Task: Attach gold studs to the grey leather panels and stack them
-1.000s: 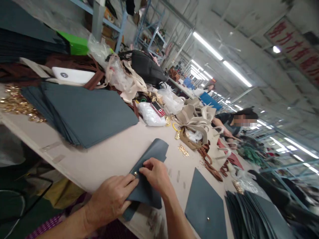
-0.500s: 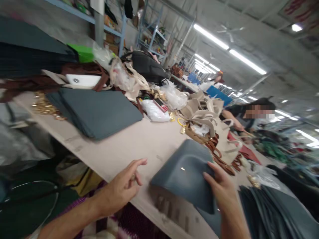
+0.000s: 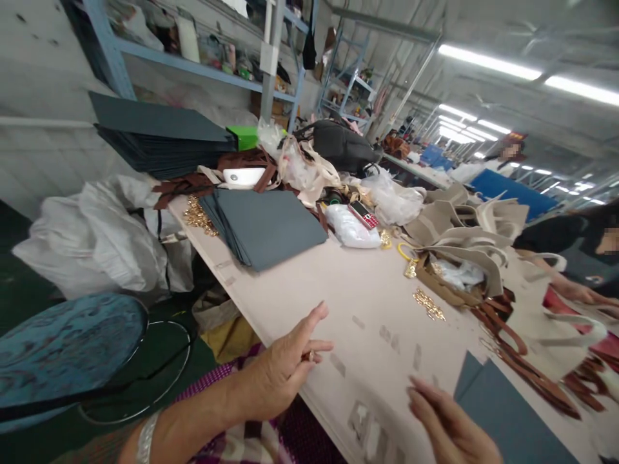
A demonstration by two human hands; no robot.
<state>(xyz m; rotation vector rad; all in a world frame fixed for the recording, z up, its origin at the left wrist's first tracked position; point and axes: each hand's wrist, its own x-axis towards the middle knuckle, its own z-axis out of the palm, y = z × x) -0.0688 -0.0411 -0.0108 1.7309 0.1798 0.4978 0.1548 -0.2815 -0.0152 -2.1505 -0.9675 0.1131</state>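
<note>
My left hand [image 3: 285, 367] hovers over the near edge of the pale table [image 3: 290, 290], fingers apart and holding nothing; a ring is on one finger. My right hand [image 3: 449, 419] is at the lower right, empty, its thumb and fingers apart. Just beyond it, dark grey-blue sheets [image 3: 512, 412] lie flat on the table. Another stack of dark sheets [image 3: 275, 225] rests farther off, beside a pile of small gold pieces [image 3: 198, 216]. More gold pieces [image 3: 428, 304] lie in front of an open brown box [image 3: 449, 283].
A taller dark stack [image 3: 159, 138] stands at the back left. White plastic packets [image 3: 353, 225], a small red phone [image 3: 363, 214] and beige bag parts [image 3: 527, 303] line the far side. A blue round stool [image 3: 72, 354] is at the left. Another person's arm [image 3: 575, 290] reaches in at the right.
My right hand has let go of the bent grey-blue piece, now lower right among sheets or out of sight. The view has turned left, and the gold pieces by the box are uncovered.
</note>
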